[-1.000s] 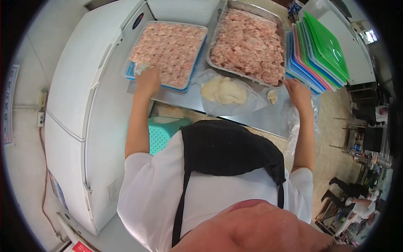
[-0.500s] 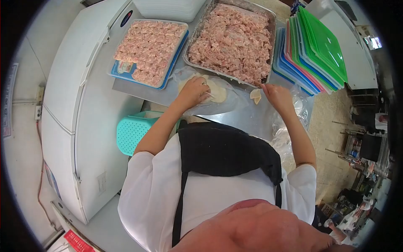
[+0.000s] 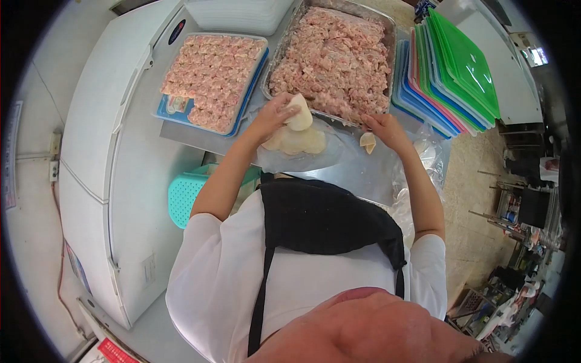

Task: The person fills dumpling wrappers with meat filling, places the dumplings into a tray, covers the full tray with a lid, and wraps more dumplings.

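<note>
My left hand [image 3: 275, 118] pinches a thin round dumpling wrapper [image 3: 300, 114] and holds it up above a pile of wrappers [image 3: 296, 142] on a clear plastic bag [image 3: 302, 162]. At the near right edge of a metal tray [image 3: 339, 115] full of minced meat [image 3: 333, 57], the fingers of my right hand [image 3: 382, 128] are closed. Whatever they grip is too small to make out. Just below that hand lie folded wrapper pieces [image 3: 367, 143]. To the left, rows of filled dumplings [image 3: 212, 75] cover most of a blue-based plastic tray [image 3: 169, 112].
Green, blue and pink plastic lids [image 3: 454, 72] are stacked at the right. Clear containers [image 3: 236, 15] stand at the back. A crumpled plastic bag [image 3: 417, 175] lies at the table's right side. A turquoise basket [image 3: 189, 196] sits below, beside a white freezer [image 3: 145, 181].
My left hand has lifted a wrapper off the pile and moved slightly back toward the meat tray. My right hand has shifted a little left along the tray's edge.
</note>
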Motion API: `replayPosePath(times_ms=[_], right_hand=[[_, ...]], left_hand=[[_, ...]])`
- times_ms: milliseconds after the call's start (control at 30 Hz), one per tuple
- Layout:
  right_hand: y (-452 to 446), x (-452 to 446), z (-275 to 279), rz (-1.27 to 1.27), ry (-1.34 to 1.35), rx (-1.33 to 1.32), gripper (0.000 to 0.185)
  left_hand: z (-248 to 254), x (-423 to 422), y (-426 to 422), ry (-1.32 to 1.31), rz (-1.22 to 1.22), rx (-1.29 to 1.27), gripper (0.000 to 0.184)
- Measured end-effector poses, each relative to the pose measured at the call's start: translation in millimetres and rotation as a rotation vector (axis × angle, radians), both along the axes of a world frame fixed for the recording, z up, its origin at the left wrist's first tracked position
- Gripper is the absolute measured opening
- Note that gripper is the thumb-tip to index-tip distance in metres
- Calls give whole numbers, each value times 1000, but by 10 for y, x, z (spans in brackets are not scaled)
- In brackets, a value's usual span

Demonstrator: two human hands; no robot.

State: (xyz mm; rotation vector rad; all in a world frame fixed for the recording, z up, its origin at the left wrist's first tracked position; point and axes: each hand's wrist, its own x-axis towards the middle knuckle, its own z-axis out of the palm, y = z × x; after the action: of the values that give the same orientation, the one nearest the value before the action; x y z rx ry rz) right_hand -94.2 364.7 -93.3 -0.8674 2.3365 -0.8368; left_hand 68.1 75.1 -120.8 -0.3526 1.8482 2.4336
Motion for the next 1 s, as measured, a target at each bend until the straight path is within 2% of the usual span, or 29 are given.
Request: replayPosePath(times_ms=[33,133,233,333,433,467,533,633,700,800,833,933,1000], right_hand=[[-69,2,2,-35,-37,-62,41],[-280,49,99,-150,-145,-253,40],[-477,201,264,-292,-275,-426,40],[-680,433,339,-421,-382,-529,43],[-808,606,376,-500,-395,-564,43],[-830,637,373,-506,-414,-566,43],[-883,695,407,-527,-440,-591,42],[-1023,792,473,-538,-428,-671,38],[-1109,817,455,-496,-376,-740,35],[-1092,719,114,-308,244,-469,31],[-1070,741,220,-237,532,-412,26],[-942,915,742,-169,679,69,24],[-947,998,883,-188,695,80,23]], left_hand=[[104,0,-15,-22,-50,-168,37],[129,-32,-107,-141,-18,105,44],[148,-90,-247,171,-258,-461,45],[307,-88,-300,232,-270,-637,42],[99,-219,-497,340,-195,-600,47],[33,-247,-504,249,-120,-181,48],[422,-294,-345,47,31,651,50],[634,-427,-269,7,-3,992,65],[743,-504,-174,87,-15,1042,72],[758,-643,-131,128,95,1117,80],[722,-705,-143,128,156,1142,83],[183,-878,-318,177,92,1001,82],[365,-804,-250,126,216,922,82]])
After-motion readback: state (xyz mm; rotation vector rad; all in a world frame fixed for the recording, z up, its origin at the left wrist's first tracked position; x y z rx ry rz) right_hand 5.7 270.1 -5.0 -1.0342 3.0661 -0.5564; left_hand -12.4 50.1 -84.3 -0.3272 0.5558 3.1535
